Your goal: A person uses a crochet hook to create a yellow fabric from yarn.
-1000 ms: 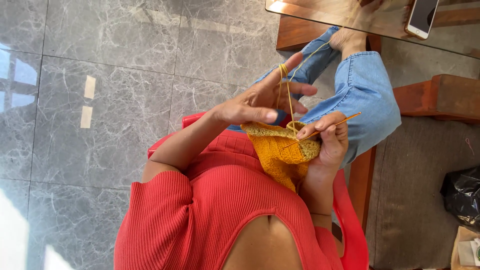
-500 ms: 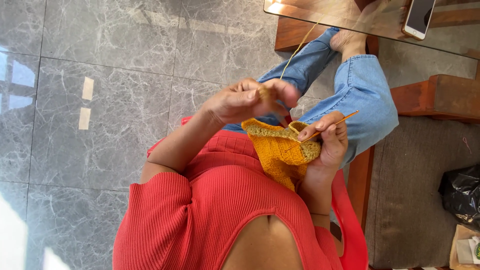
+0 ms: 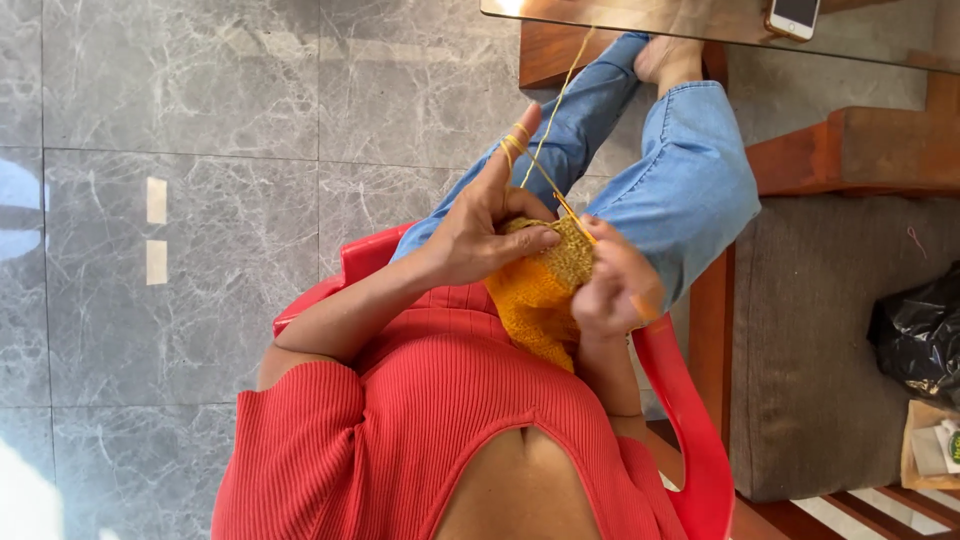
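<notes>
Garment: red ribbed top, nearest the camera.
Work piece: mustard-yellow crocheted fabric, held between both hands above the lap.
Left hand: thumb and fingers pinch the fabric edge to steady it; index finger raised, thin yellow yarn strand looped round it, evidently for tension.
Right hand: closed around the fabric's other edge; any hook is hidden.
Legs: blue denim jeans, crossed.
Far: glass-topped wooden table; the strand runs up toward it.

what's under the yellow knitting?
Under the knitting show the red top and, past its upper edge, the jeans. The left hand and right hand hold its top edge. The lap directly beneath is covered, so it cannot be seen.
</notes>
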